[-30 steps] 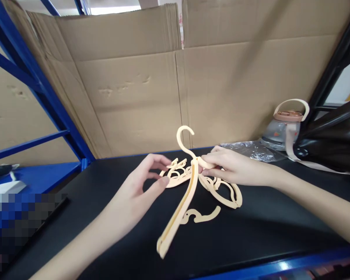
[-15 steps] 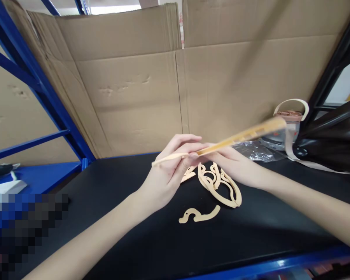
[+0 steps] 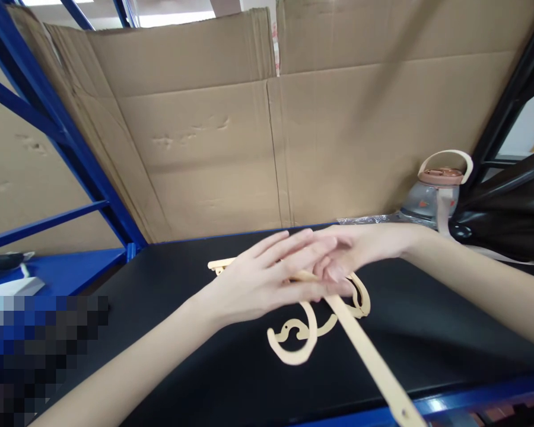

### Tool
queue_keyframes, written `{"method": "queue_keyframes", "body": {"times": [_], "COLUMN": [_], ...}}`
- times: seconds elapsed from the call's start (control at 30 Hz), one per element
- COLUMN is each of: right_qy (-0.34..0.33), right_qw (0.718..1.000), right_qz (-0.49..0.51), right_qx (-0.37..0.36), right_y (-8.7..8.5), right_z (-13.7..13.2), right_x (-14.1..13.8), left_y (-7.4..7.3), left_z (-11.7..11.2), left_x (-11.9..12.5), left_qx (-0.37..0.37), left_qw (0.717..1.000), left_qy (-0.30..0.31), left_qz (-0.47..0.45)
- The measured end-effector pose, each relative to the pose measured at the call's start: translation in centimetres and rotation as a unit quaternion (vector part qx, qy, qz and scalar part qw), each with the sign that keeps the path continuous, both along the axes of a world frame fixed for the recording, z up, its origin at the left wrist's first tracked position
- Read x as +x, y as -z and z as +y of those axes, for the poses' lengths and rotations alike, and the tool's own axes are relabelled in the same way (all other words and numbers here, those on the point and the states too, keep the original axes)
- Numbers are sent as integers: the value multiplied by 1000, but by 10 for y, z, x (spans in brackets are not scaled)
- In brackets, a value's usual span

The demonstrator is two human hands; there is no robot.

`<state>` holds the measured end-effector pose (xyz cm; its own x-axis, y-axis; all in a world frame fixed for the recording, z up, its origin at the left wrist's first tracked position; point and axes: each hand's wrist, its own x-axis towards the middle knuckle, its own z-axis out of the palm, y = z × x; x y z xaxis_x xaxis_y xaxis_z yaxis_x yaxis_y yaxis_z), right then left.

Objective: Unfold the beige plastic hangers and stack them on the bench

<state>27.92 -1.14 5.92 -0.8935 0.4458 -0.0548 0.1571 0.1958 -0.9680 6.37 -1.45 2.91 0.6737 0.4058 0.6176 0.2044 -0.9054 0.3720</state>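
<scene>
A cream folding clothes hanger (image 3: 369, 350) is held between my two hands above the black table. Its curved hook (image 3: 293, 357) hangs below my fingers, and one long arm slants toward the front edge. My left hand (image 3: 267, 273) lies across the hanger's middle, its fingers stretched long and its thumb side against the hanger. My right hand (image 3: 351, 252) has its fingers curled at the same joint, touching the left fingertips. Behind the hook lies a loose wavy cream piece (image 3: 296, 328). More cream hanger parts (image 3: 362, 296) are partly hidden beneath my right hand.
A cream bar end (image 3: 220, 264) shows left of my left hand. A clear bottle with a pink lid (image 3: 440, 181) stands at the back right beside a black bag (image 3: 511, 207) and crumpled plastic film (image 3: 369, 219). Cardboard (image 3: 204, 148) walls the back; blue frame posts (image 3: 66, 136) rise left.
The hanger has swung from pointing up and right to slanting down toward the front, with its hook now below my hands. Both hands have turned and shifted slightly, and the left fingers have stretched out.
</scene>
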Motion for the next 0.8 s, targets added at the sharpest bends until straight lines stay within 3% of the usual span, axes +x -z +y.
{"method": "queue_keyframes", "body": {"times": [0.07, 0.13, 0.17, 0.23, 0.4, 0.67, 0.73, 0.8], "right_qy": [-29, -28, -19, 10, 134, 239, 261, 261], "right_qw": [999, 998, 998, 996, 977, 970, 960, 940], "right_qz": [-35, -42, -39, -40, -77, -10, -14, -43], "right_qx": [10, 33, 47, 84, 150, 47, 98, 215], "right_y": [-3, -2, -1, 1, 9, 42, 45, 45], "right_z": [-6, -15, -20, -31, -53, -62, -63, -62], "right_x": [-3, -8, -10, -15, -22, -33, -34, -32], "left_y": [5, 10, 12, 15, 17, 19, 19, 18], "left_z": [1, 1, 0, -3, -4, -1, 0, 1], "left_x": [-3, -3, -2, -2, -9, -13, -13, -13], "left_qx": [165, 343, 406, 461, 450, 432, 422, 404], "left_qw": [984, 935, 911, 884, 879, 885, 885, 892], "left_qy": [49, 52, 43, 31, -44, -71, -93, -97], "left_qz": [55, 67, 63, 69, 153, 158, 173, 177]}}
